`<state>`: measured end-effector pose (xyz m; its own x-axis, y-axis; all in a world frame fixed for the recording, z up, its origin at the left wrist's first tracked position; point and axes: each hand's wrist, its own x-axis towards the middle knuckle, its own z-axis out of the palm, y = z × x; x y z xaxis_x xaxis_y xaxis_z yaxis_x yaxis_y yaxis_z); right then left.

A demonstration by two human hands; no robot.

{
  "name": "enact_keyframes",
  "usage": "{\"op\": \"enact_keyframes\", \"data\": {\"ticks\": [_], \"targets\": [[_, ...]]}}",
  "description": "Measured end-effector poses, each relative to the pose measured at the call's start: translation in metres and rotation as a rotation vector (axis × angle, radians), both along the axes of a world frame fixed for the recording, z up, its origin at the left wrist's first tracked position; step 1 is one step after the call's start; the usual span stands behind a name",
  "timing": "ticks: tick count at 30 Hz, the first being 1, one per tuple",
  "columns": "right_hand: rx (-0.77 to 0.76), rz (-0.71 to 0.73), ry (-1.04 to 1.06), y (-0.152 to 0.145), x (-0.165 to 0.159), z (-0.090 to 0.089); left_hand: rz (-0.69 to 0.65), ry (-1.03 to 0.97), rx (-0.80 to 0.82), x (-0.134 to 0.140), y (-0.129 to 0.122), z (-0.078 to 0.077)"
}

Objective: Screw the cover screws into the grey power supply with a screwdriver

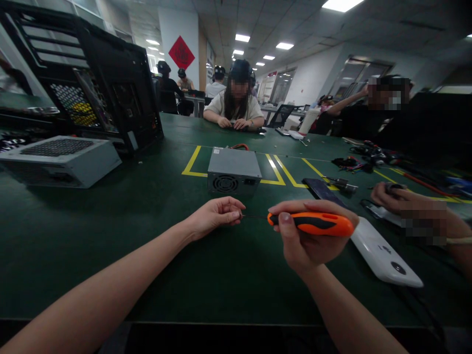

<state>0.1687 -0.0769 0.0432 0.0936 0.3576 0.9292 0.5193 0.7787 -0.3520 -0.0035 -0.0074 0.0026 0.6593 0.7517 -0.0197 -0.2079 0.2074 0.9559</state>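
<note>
I find the right grip (311, 248) clamped on the orange screwdriver (326, 224), long axis left-right, shaft pointing left to the left grip (217, 216), pinched on a small piece (241, 215); power supply (236, 163) beyond.

Single head-worn view, looking forward and down over the green table (206, 285) from its near side. The grey power supply unit (234, 162) lies straight ahead at middle range, close to the centre of the field, its fan face toward the lens. Nearer than the unit, the wearer's left hand (217, 216) and right hand (313, 241) appear at close range; beyond and above it, the wide field reaches the room's ceiling (295, 24).
</note>
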Motion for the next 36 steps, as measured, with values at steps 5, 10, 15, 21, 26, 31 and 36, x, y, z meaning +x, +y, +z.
{"op": "enact_keyframes", "data": {"ticks": [5, 10, 15, 21, 26, 31, 36], "targets": [[0.015, 0.044, -0.032, -0.001, -0.003, 0.003, 0.013, -0.013, -0.072, -0.001, 0.0, 0.002], [0.033, 0.153, -0.037, -0.002, -0.005, 0.003, 0.055, -0.069, -0.16, -0.005, 0.002, 0.007], [-0.029, 0.231, -0.212, -0.006, -0.007, 0.0, 0.105, -0.114, -0.182, -0.009, 0.005, 0.013], [-0.062, 0.366, -0.432, -0.009, -0.014, -0.004, 0.188, -0.207, -0.244, -0.009, 0.005, 0.017], [-0.101, 0.488, -0.513, -0.008, -0.016, -0.004, 0.184, -0.288, -0.246, -0.011, 0.006, 0.019], [-0.121, 0.519, -0.545, -0.008, -0.017, -0.003, 0.181, -0.299, -0.245, -0.013, 0.005, 0.02], [-0.182, 0.482, -0.634, -0.013, -0.027, -0.005, 0.193, -0.343, -0.259, -0.015, 0.006, 0.022]]}}
